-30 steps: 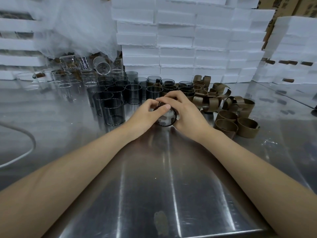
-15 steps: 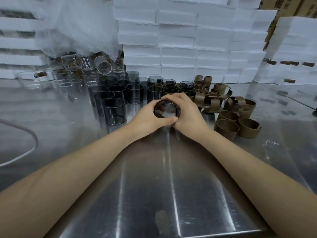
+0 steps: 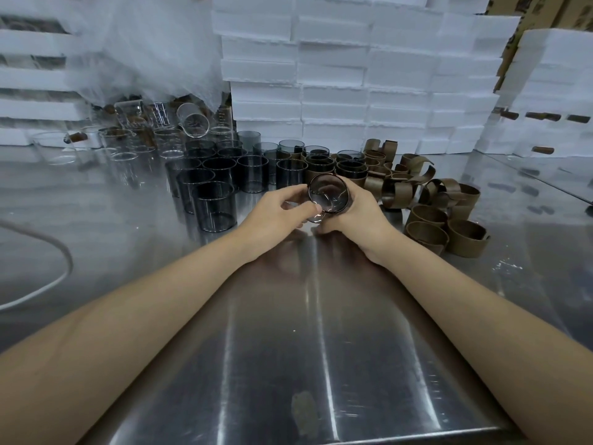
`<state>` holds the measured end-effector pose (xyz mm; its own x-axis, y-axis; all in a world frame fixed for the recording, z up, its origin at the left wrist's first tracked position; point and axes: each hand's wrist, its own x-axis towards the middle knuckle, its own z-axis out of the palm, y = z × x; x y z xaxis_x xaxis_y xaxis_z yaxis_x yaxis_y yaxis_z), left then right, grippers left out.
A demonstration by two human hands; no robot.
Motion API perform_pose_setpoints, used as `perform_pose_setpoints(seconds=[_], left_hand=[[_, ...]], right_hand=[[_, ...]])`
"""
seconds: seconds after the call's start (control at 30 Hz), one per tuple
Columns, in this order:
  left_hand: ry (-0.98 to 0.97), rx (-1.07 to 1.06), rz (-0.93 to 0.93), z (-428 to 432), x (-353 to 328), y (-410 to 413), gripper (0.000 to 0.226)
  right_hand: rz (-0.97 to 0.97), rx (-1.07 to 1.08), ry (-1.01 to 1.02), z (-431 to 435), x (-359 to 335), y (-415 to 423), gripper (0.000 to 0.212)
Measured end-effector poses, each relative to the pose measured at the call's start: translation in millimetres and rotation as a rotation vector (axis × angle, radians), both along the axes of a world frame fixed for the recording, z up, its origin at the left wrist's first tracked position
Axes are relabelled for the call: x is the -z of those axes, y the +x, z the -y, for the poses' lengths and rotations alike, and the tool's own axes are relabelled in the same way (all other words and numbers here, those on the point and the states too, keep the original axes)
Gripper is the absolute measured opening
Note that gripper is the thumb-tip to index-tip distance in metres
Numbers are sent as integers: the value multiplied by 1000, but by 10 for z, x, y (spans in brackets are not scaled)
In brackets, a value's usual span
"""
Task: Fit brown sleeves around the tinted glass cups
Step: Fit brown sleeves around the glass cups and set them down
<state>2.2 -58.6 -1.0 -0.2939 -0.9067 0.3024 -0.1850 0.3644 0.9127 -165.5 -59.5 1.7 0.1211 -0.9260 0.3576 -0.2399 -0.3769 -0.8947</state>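
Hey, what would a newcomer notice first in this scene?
The left hand and right hand hold one tinted cup, mouth toward the camera, at centre. To its left stand dark cups, to its right lies a heap of brown sleeves, and white foam boxes are stacked behind.

Single head-worn view, forward and down, close over steel table point(image 3: 321, 348).

This is a packing workshop or small factory. A stainless steel worktable point(image 3: 288, 348) lies under the left hand point(image 3: 276, 213) and right hand point(image 3: 356, 213). Tinted glass cups point(image 3: 215, 207) mass beyond the left hand, brown sleeves point(image 3: 449, 216) pile beside the right, and white foam boxes point(image 3: 337, 75) stack behind.
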Motion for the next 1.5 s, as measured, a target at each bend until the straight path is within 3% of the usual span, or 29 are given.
perform_pose_setpoints(seconds=[0.23,0.33,0.5,0.6,0.67,0.8,1.23,1.37,1.5], left_hand=[[82,-79,-93,3,-38,-11,18],[145,-93,-138,-11,-65,-24,26],[-15,37,18,-63,1,-1,35],[-81,86,10,-108,-16,-15,34],[-137,65,28,-120,-16,-33,46],[-107,8,-12,-87,0,-17,66],[-187,-72,20,-114,-53,-27,22],[-238,-89,50,-125,-62,-25,20],[-209,-99,33,-135,-44,-17,39]], right_hand=[[-68,-24,-60,-22,-6,-14,76],[-73,-46,-60,-54,-20,7,76],[313,-265,249,-82,-76,4,57],[490,-415,455,-105,-121,8,44],[583,-497,608,-125,-134,21,51],[559,-590,765,-140,-129,31,54],[612,-505,839,-118,-119,48,58],[595,-485,837,-117,-107,58,55],[561,-483,827,-122,-116,59,51]])
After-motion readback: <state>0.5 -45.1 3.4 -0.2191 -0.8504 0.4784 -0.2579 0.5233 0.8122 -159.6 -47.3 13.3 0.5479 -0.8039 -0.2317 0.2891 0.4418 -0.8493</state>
